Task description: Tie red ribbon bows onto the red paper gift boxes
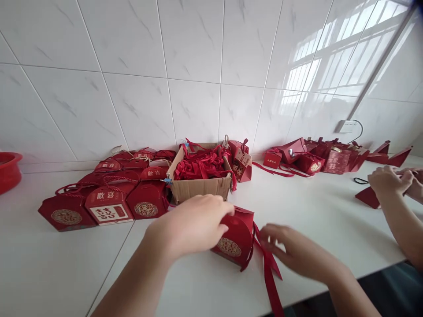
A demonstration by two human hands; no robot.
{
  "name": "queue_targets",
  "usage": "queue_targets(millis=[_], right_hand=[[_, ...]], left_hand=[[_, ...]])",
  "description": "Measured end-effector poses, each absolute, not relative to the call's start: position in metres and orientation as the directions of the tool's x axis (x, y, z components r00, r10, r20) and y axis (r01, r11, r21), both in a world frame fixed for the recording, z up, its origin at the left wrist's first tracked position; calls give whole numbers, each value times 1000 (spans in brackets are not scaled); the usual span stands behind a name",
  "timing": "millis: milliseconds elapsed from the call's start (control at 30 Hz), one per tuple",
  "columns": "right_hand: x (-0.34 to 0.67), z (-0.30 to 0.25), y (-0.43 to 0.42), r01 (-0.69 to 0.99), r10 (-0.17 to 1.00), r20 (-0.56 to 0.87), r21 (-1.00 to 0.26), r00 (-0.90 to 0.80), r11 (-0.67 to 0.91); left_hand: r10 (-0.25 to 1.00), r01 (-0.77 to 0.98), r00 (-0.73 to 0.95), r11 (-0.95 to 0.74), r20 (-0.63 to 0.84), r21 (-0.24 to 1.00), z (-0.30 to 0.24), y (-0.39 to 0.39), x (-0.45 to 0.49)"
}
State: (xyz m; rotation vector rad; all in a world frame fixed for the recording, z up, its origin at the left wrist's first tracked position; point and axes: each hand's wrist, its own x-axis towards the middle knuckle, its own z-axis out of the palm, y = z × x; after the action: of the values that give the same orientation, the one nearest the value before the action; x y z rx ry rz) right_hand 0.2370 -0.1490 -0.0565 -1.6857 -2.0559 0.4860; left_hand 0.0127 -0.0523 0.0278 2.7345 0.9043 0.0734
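Observation:
A red gift box [240, 226] with a gold round emblem stands on the white counter, a dark red cord along its side. My left hand [198, 224] is over its left part, fingers bent and thumb apart, hiding some of the box; whether it touches the box is unclear. Red ribbon [269, 273] trails from the box's right side down toward the counter's front edge. At the ribbon's upper end is my right hand [291, 246], fingers curved and thumb apart from them, slightly blurred. I see no firm grip on the ribbon.
Finished-looking red gift boxes [109, 204] stand in rows at left. Behind my hands, a cardboard box [198, 189] holds red ribbons. More red boxes [337, 157] line the wall. A co-worker's hands [390, 180] are at right over a red piece [367, 197]. A red basin [9, 171] sits far left.

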Motion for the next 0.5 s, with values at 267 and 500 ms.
queue_targets(millis=[267, 500], right_hand=[[254, -127, -178, 780, 965, 42, -580, -258, 234], [277, -107, -163, 783, 944, 329, -594, 24, 187]], left_hand=[[490, 523, 851, -828, -191, 205, 10, -36, 46], [711, 726, 680, -687, -178, 29, 19, -45, 45]])
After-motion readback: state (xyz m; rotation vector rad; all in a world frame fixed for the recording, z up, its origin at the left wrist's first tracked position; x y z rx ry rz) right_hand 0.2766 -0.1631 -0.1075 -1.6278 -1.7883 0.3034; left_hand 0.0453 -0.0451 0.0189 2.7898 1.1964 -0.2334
